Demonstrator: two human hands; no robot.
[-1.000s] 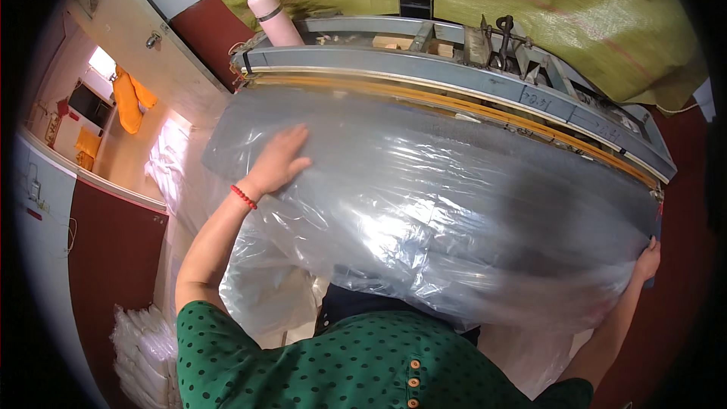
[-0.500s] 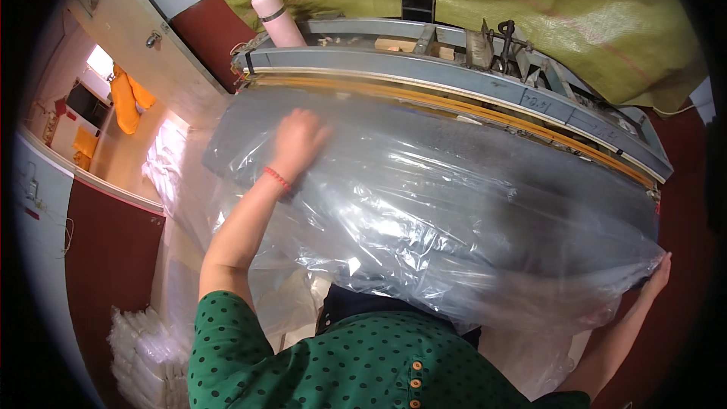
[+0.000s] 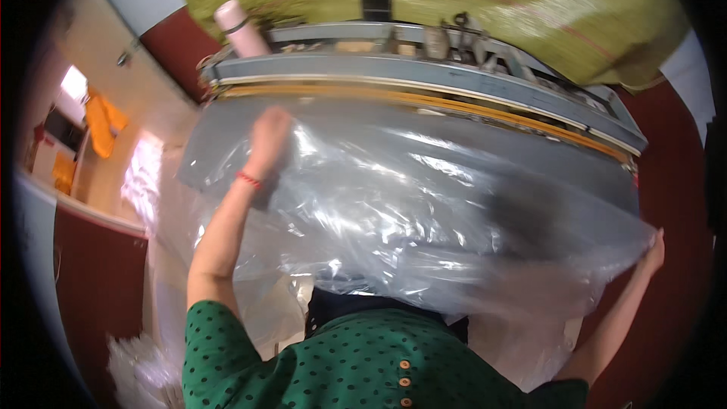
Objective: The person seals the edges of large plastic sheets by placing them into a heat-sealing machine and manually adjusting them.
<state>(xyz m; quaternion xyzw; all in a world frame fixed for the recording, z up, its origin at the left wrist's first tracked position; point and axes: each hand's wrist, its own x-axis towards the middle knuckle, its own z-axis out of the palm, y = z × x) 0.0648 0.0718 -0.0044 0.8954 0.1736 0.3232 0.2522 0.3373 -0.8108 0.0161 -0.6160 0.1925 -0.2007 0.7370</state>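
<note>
Left hand (blurred) presses flat on clear plastic sheet — right hand pinches its corner.

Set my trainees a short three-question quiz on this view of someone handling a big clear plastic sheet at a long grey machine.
1. True or false: the left hand lies flat on the clear plastic sheet.
2. What grips the sheet's far right corner? A) right hand B) a clamp C) nothing
3. Fill in: the pink bottle stands on the grey machine at its ___ end.

Key: 1 true. 2 A, the right hand. 3 left.
</note>
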